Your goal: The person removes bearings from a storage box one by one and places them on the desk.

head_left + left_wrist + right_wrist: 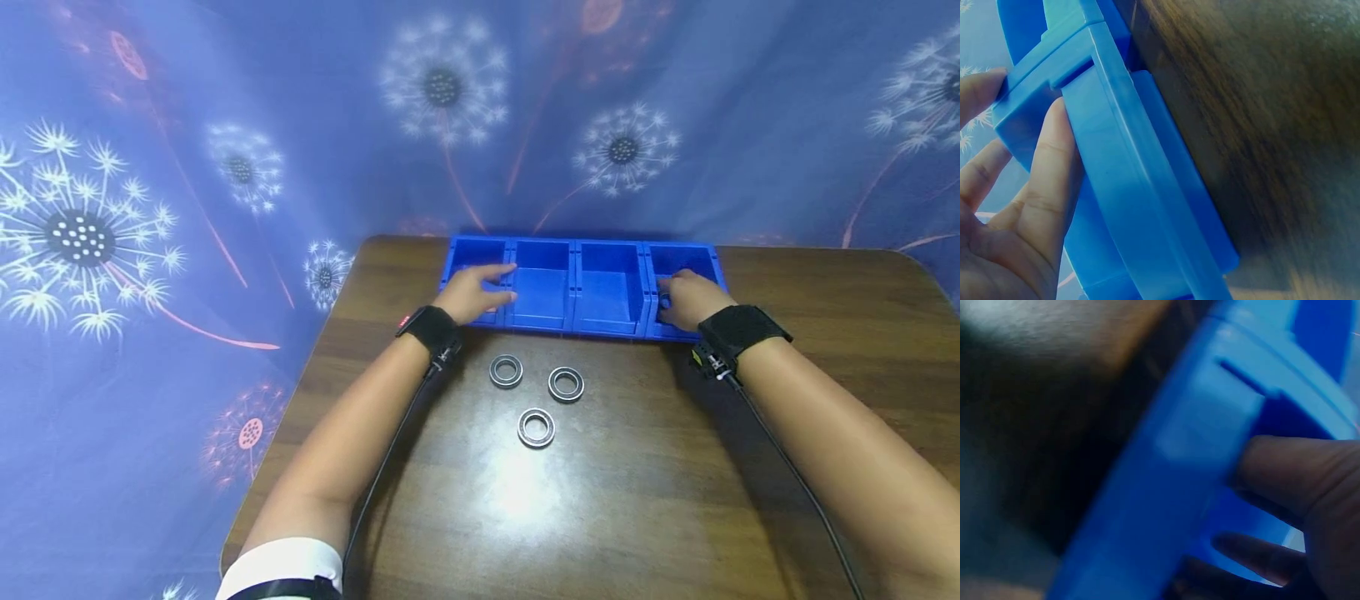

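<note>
A row of joined blue bins (540,326) stands at the back of the table. My left hand (470,293) is over the leftmost bin, thumb and forefinger extended and apart near the divider, with nothing seen between them. In the left wrist view its thumb (1054,150) reaches inside the bin wall. Inside the rightmost bin is my right hand (692,300), fingers pointing down. A small dark spot shows by its fingertips, too unclear to name. The right wrist view is blurred, with the thumb (1285,469) apart from the lower fingers and the fingertips partly hidden.
Three ring-shaped bearings lie on the wooden table (637,500) before the bins: a left bearing (492,372), a right bearing (551,387) and a front bearing (521,429). A cable runs from each wrist strap. Behind the table hangs a blue dandelion-patterned cloth (337,125).
</note>
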Motion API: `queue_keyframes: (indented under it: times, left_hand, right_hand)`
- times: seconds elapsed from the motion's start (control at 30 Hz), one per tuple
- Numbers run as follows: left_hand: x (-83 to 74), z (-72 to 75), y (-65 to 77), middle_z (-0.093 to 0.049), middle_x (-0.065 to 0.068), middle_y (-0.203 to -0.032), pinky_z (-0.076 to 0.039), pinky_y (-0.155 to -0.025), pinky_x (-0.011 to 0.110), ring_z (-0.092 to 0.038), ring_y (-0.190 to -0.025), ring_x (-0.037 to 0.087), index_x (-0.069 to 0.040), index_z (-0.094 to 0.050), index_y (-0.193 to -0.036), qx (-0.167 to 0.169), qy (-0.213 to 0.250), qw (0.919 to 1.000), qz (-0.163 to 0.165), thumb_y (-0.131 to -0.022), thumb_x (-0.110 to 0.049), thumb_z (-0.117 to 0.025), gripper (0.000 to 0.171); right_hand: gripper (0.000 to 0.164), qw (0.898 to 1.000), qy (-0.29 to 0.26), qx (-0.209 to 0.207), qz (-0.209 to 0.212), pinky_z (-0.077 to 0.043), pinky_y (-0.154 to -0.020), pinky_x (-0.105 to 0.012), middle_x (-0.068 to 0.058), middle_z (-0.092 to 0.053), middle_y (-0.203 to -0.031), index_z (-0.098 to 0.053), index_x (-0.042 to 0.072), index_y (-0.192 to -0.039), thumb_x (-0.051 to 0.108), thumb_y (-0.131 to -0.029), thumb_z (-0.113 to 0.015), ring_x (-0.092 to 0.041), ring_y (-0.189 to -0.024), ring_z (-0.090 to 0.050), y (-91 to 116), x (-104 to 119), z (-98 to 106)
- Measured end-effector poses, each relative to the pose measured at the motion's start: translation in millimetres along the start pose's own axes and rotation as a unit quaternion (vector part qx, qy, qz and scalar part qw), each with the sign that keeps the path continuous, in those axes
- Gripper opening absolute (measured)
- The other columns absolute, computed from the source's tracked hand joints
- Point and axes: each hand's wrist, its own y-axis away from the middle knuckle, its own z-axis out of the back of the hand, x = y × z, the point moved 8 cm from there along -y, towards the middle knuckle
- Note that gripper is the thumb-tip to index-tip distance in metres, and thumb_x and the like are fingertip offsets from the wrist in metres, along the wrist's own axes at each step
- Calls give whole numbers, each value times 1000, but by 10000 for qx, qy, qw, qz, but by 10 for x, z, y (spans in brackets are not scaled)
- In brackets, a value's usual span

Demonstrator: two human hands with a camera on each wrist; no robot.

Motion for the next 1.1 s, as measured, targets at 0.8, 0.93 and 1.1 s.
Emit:
queue_keyframes:
  times: [0.8,0.93,1.1]
  left_hand:
    - [-38,25,30,-53,6,-133,-50,-54,34,-66,-74,16,-40,-47,-139,-134,-138,9998,61,-88,-38,-68,55]
    - [-49,15,43,-53,5,-133,-50,-56,33,-66,-76,15,-41,-47,-139,-117,-158,9998,106,-89,-39,-67,54]
    - [-67,8,55,-52,6,-133,-51,-57,33,-66,-76,16,-37,-46,-141,-100,-180,9997,123,-88,-43,-66,56]
  right_hand:
    - [47,9615,-447,-1374,2336,-52,-75,-45,-17,-58,-106,-63,2,-121,6,-76,-77,-28,-92,-59,1247,993,390]
    - [47,9504,-465,-1251,2810,-53,-74,-40,-8,-59,-103,-66,6,-116,8,-71,-80,-20,-89,-59,1480,1317,20]
    - [45,9439,-439,-1035,3106,-52,-74,-39,-4,-57,-102,-67,10,-113,8,-70,-81,-18,-89,-57,1607,1614,-360]
